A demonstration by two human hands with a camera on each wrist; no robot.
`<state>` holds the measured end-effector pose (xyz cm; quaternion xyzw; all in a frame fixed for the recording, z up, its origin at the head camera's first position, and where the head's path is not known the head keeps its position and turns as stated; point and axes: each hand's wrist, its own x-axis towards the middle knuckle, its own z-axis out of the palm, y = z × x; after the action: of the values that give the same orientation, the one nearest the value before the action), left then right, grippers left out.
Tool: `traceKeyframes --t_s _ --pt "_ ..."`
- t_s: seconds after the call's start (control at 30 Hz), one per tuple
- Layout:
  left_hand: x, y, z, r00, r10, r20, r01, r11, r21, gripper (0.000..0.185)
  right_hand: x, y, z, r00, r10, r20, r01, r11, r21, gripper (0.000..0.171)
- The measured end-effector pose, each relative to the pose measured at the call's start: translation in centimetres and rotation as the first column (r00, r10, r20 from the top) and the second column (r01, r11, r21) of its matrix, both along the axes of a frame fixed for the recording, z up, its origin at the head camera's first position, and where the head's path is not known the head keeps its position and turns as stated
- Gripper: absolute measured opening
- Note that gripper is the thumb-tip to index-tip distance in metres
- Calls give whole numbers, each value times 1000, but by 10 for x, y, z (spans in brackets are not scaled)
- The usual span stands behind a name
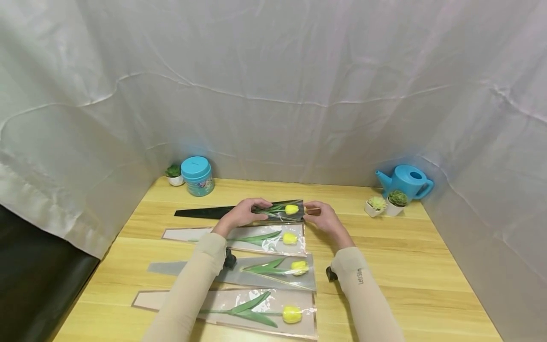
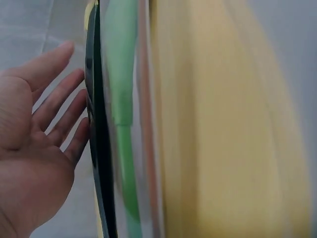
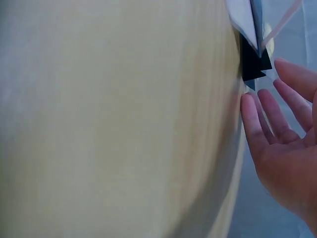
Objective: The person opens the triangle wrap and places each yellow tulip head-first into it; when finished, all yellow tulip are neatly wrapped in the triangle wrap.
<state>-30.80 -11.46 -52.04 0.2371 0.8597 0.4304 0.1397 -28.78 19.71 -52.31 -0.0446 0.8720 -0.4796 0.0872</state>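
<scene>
Farthest from me in the row lies a yellow tulip (image 1: 292, 209) in a clear-fronted sleeve with a black backing (image 1: 201, 212). My left hand (image 1: 247, 212) is over its stem side, fingers spread. In the left wrist view the fingertips (image 2: 79, 126) are right at the edge of the black sleeve (image 2: 97, 99). At the wide, flower end is my right hand (image 1: 323, 217), its fingers loosely bent beside the sleeve's corner. The right wrist view shows the fingers (image 3: 251, 116) close to the black corner (image 3: 255, 62), with the palm bare.
Three more sleeved yellow tulips lie nearer me: a white sleeve (image 1: 188, 233), a grey one (image 1: 166, 268) and a pinkish one (image 1: 149, 299). At the back left are a blue lidded jar (image 1: 198, 175) and a potted plant (image 1: 174, 175). A blue watering can (image 1: 406, 181) and two small succulents (image 1: 386, 204) stand back right.
</scene>
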Motion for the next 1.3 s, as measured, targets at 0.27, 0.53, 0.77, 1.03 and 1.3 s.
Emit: traceKeyframes --t_s 0.27,0.53,0.77,1.03,1.3 --pt "7 -19 26 990 60 -126 -66 997 -47 58 11 18 33 989 89 -118 -80 994 75 53" --pt "29 -61 71 884 43 -465 -202 933 -297 68 41 60 74 915 117 -386 34 931 364 61" --pt "64 -99 100 694 -45 -718 -362 841 -403 74 83 94 103 713 239 -659 181 845 502 72" --pt "95 -120 114 542 -122 -832 -444 799 -406 82 116 121 112 487 336 -806 338 778 529 74" --pt "111 -131 108 503 -153 -850 -461 785 -414 84 134 135 100 392 386 -835 412 738 534 81"
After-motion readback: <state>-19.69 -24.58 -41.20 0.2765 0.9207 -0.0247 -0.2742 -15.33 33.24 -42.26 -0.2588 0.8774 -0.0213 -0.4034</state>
